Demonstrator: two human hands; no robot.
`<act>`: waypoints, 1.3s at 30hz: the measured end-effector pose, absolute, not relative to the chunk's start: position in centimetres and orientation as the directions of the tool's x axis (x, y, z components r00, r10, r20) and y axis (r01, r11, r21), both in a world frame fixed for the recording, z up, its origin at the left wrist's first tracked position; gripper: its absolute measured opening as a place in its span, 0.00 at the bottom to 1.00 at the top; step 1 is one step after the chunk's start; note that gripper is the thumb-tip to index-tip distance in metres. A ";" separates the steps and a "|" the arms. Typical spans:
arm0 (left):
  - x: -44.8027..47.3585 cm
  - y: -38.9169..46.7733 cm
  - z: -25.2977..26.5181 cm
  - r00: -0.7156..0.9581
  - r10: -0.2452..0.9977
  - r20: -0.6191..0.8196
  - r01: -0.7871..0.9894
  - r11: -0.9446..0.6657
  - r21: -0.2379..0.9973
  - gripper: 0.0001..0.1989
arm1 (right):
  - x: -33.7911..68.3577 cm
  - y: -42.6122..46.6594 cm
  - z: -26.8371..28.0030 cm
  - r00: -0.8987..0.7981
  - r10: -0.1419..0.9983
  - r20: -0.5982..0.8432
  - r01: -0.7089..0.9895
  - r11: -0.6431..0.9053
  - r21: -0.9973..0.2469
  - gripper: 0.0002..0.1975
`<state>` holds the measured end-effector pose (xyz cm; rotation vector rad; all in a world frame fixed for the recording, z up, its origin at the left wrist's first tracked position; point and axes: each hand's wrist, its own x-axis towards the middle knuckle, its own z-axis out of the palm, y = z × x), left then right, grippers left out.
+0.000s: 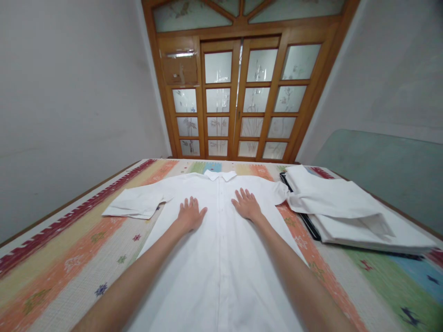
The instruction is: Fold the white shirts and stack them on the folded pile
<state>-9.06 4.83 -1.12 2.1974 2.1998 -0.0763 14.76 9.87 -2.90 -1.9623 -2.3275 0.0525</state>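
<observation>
A white button-front shirt (214,240) lies spread face up, its collar at the far end. My left hand (191,215) rests flat on the left half of the chest, fingers apart and holding nothing. On the other side of the button strip, my right hand (247,204) lies flat too, its fingers spread on the cloth. The shirt's left-side sleeve (133,203) stretches out over the patterned cover. The right-side sleeve is bunched near the shoulder and reaches toward a stack of folded white cloth (346,207), overlapping it.
Beneath the shirt is a striped, colourful cover (114,251). Dark edges show under the folded white stack at right. A pale green panel (387,170) leans by the right wall. Wooden doors with glass panes (238,97) stand beyond the far edge.
</observation>
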 end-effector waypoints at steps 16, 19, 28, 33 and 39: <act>-6.9 11.7 -1.5 0.092 0.996 0.001 0.992 -0.092 0.088 0.35 | 14.8 9.4 -2.7 -0.358 0.930 0.079 0.929 0.363 -0.065 0.31; -6.9 11.7 -1.7 0.096 0.995 0.001 0.990 -0.096 0.103 0.35 | 14.9 9.6 -3.0 -0.435 0.894 0.108 0.894 0.443 -0.070 0.29; -6.5 11.6 -1.1 0.070 0.997 -0.011 0.990 -0.069 0.119 0.35 | 14.4 9.0 -2.8 -0.420 0.900 0.112 0.902 0.428 -0.055 0.29; -6.0 12.3 -0.8 0.060 0.998 0.000 0.993 -0.060 0.100 0.33 | 14.2 8.3 -2.4 -0.410 0.904 0.123 0.908 0.417 -0.039 0.28; -6.7 13.8 -0.6 0.333 0.943 -0.002 0.932 -0.329 0.151 0.29 | 14.1 8.2 -2.1 -0.407 0.905 0.123 0.909 0.414 -0.042 0.28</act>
